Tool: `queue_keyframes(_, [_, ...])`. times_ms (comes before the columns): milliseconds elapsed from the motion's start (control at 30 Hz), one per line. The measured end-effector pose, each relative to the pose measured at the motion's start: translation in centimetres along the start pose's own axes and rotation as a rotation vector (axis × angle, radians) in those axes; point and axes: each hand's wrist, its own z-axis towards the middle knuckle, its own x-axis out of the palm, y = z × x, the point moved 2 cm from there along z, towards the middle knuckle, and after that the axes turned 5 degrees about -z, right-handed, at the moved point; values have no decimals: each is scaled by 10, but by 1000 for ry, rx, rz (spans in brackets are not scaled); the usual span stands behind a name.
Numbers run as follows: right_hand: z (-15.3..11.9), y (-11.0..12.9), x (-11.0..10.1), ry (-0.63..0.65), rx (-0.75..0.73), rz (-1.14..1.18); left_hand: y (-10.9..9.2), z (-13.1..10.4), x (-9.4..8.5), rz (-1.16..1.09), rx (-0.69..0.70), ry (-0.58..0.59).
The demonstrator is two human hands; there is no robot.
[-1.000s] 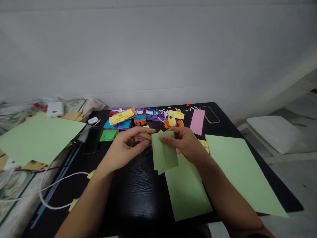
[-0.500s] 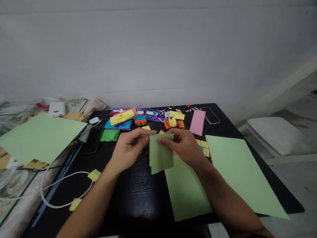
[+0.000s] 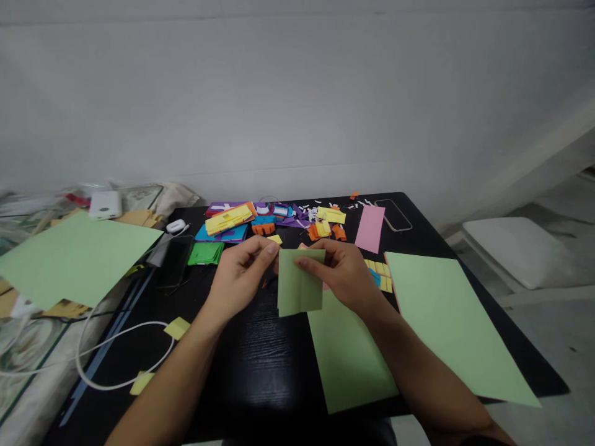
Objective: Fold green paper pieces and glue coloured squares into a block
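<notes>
A small folded piece of light green paper (image 3: 300, 291) is held up over the black table, with a vertical crease down it. My right hand (image 3: 344, 269) pinches its upper right part, thumb in front and fingers behind. At its upper left corner, my left hand (image 3: 239, 269) has thumb and forefinger closed against the edge; the other fingers curl and are partly hidden. Below the right hand lies a larger green sheet (image 3: 351, 359), partly covered by the forearm.
Another green sheet (image 3: 455, 322) overhangs the table's right edge. Stacked yellow papers (image 3: 230, 220), green folded papers (image 3: 205, 253), a pink strip (image 3: 370, 229) and a phone-shaped case (image 3: 394, 215) lie at the back. A white cable (image 3: 100, 387) loops on the left.
The folded green paper has tipped more upright, its lower edge rising slightly. My left thumb has moved up toward the paper's top corner, meeting the forefinger. My right hand keeps its pinch.
</notes>
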Motion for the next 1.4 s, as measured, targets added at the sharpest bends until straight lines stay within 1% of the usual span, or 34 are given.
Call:
queue_keyframes(100, [2, -1, -3, -146, -30, 59, -2, 0, 6, -34, -47, 70])
queue_keyframes(167, [3, -2, -6, -235, -68, 129, -2, -1, 7, 22, -82, 131])
queue_keyframes(200, [4, -2, -8, -252, -82, 173, -1, -1, 6, 54, -91, 130])
queue_keyframes(233, [4, -1, -9, -246, -89, 214, -1, -1, 3, 75, -90, 95])
queue_keyframes(267, [4, 0, -10, -216, -88, 243, -1, -1, 0, 78, -82, 30])
queue_keyframes(333, [3, 4, -11, -91, -67, 238, -1, -2, -8, 54, -55, -130])
queue_keyframes(367, [2, 6, -11, -17, -60, 208, -1, -3, -10, 42, -44, -183])
queue_keyframes(400, [1, 9, -11, 45, -62, 170, -2, -3, -11, 36, -33, -212])
queue_keyframes(433, [0, 11, -11, 81, -75, 132, -3, -4, -11, 32, -24, -218])
queue_keyframes(467, [0, 12, -11, 90, -95, 95, -4, -5, -10, 32, -15, -209])
queue_keyframes(500, [-1, 13, -11, 72, -119, 61, -5, -5, -8, 36, -3, -198])
queue_keyframes(600, [-1, 13, -11, -35, -165, -22, -9, -7, -5, 69, 47, -196])
queue_keyframes(700, [-1, 11, -12, -74, -166, -42, -10, -9, -6, 129, 110, -231])
queue_keyframes(900, [-3, 13, -14, -42, -133, -34, -7, -12, -11, 275, 207, -281])
queue_keyframes(1133, [-6, 19, -15, -29, -159, -40, -13, -15, -7, 396, 340, -294])
queue_keyframes(1300, [-9, 25, -14, -25, -193, -52, -17, -18, -6, 449, 359, -278])
queue_keyframes(1400, [-11, 26, -13, -61, -196, -65, -18, -20, -6, 485, 362, -280])
